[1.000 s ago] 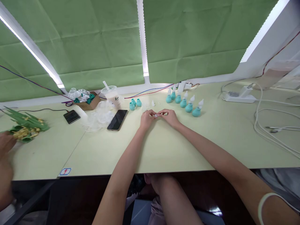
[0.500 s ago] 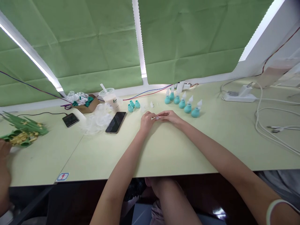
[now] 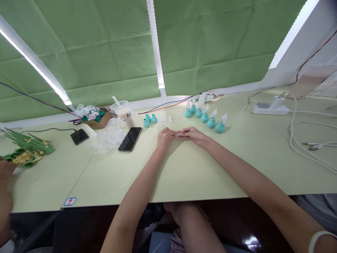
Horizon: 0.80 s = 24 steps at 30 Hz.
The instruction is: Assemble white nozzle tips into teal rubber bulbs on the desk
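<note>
My left hand [image 3: 164,137] and my right hand [image 3: 192,134] meet fingertip to fingertip on the pale green table [image 3: 184,165]. Between their pinched fingers is a small white plastic piece [image 3: 177,134], too small to name further. Behind the hands stand several teal bulbs with white tips [image 3: 210,119] in a loose row. Three teal bulbs without tips [image 3: 148,119] sit to the left, and a few loose white tips [image 3: 170,118] lie beside them.
A black phone [image 3: 130,138] lies left of my hands beside crumpled clear plastic [image 3: 107,135]. A drink cup [image 3: 123,111], a cardboard box [image 3: 98,117] and a second phone [image 3: 79,136] are further left. A power strip [image 3: 268,109] with white cables lies right. Another person's hand [image 3: 5,172] holds green parts [image 3: 26,149].
My hands have stayed together on the small white piece, the right fingers flattening slightly. The view has tilted a little; nothing else on the table has moved.
</note>
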{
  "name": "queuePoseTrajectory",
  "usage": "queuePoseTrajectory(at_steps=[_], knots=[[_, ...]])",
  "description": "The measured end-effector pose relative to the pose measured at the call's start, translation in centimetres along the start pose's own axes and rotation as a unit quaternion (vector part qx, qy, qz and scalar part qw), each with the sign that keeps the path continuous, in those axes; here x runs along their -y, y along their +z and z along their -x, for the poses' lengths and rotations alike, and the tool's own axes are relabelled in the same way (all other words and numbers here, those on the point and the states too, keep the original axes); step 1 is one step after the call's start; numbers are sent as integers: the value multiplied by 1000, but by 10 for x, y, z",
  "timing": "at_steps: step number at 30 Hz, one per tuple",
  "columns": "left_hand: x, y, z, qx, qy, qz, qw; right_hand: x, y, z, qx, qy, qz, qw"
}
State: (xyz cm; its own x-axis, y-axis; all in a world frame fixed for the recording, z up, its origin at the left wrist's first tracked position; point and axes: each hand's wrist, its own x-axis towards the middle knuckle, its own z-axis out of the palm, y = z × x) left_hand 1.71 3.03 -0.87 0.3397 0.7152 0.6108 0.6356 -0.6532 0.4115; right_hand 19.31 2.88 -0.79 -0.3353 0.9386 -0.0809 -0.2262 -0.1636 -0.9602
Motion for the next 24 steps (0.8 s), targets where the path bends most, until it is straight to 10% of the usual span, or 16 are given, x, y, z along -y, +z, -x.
queuePoseTrajectory(at_steps=[24], knots=[[-4,-1,-2,-32,-62,21,997,-9,9,-3,-77,-80,-3,994]])
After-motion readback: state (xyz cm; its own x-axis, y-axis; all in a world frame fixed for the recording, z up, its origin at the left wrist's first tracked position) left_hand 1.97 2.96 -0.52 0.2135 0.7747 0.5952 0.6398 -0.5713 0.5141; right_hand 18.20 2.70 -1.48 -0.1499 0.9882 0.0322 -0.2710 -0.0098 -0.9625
